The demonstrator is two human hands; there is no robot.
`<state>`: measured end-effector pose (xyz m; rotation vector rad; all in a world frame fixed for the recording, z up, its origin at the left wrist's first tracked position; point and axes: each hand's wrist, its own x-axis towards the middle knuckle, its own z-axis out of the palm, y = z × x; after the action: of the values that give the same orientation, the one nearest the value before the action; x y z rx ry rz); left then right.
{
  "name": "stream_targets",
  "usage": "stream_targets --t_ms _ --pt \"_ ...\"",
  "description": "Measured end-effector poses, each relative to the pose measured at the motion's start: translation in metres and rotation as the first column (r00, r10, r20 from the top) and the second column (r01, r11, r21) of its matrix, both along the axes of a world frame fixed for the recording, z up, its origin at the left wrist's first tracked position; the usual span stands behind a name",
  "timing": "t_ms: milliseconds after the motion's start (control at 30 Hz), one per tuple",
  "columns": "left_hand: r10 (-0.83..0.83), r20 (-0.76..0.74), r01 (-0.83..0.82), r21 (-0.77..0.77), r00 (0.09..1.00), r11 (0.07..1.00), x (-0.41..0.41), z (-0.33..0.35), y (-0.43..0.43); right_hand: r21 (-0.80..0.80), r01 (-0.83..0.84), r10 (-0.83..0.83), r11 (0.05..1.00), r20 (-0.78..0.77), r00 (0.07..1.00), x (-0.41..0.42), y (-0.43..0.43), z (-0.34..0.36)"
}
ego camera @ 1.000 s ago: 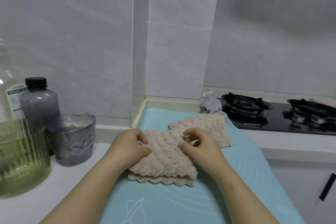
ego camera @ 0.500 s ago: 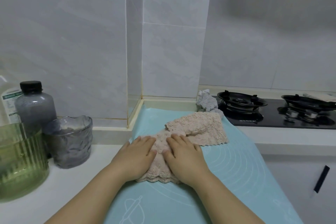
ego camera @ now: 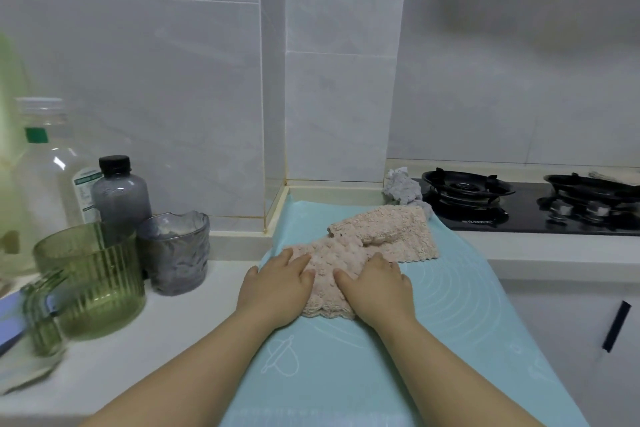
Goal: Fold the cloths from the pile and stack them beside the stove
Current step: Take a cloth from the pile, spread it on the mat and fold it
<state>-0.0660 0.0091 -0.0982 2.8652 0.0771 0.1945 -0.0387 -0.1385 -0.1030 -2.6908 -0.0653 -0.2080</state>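
A folded pink textured cloth (ego camera: 327, 269) lies on the light blue mat (ego camera: 450, 305). My left hand (ego camera: 275, 282) presses flat on its left side and my right hand (ego camera: 375, 282) presses flat on its right side, fingers straight. Behind it, a second pink cloth (ego camera: 391, 232) lies folded on the mat. A crumpled grey cloth (ego camera: 403, 187) sits at the mat's far corner, touching the edge of the black gas stove (ego camera: 519, 204).
On the white counter to the left stand a grey glass cup (ego camera: 178, 253), a dark grey bottle (ego camera: 121, 198), a clear bottle (ego camera: 45, 163) and a green ribbed glass jug (ego camera: 91, 281). Tiled walls rise close behind. The counter drops off at the right.
A second ago both hands were pinching the cloth's top fold; they went down flat on it, then slid apart a little toward its sides. The view has shifted left.
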Motion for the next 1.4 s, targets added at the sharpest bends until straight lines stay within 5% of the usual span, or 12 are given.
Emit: stream_targets --t_ms 200,333,500,700,833,967,1033,1400 --pt "0.010 0.001 -0.010 -0.026 1.000 1.000 0.001 -0.001 0.002 0.049 -0.074 0.071 0.996 0.068 0.995 -0.004 -0.001 0.004" --pt "-0.018 0.053 0.024 -0.104 0.998 0.994 -0.002 0.001 0.003 0.096 -0.263 0.240 0.960 0.204 0.949 -0.013 -0.001 0.006" --pt "0.028 0.133 0.011 -0.282 0.991 0.959 -0.010 0.008 0.003 0.483 -0.381 0.277 0.788 0.274 0.921 -0.018 -0.008 0.009" --pt "0.097 0.161 -0.015 -0.449 0.982 0.893 -0.015 0.015 0.001 0.638 -0.437 0.289 0.634 0.329 0.899 -0.018 -0.011 0.010" --pt "0.181 0.252 0.054 -0.709 0.951 0.703 -0.014 0.019 0.000 0.819 -0.367 0.204 0.441 0.307 0.930 -0.013 -0.014 0.011" --pt "0.149 0.231 0.188 -0.948 0.961 0.257 -0.011 0.023 -0.005 0.919 -0.244 0.217 0.311 0.181 0.959 -0.006 -0.014 0.010" --pt "0.084 0.165 0.155 -0.981 0.983 0.118 -0.007 0.018 -0.005 0.922 -0.197 0.243 0.332 0.119 0.963 -0.003 -0.014 0.005" --pt "0.055 -0.237 -0.238 -0.971 0.970 0.014 0.004 0.029 -0.005 0.850 -0.102 0.262 0.517 -0.043 0.964 -0.006 -0.013 0.019"
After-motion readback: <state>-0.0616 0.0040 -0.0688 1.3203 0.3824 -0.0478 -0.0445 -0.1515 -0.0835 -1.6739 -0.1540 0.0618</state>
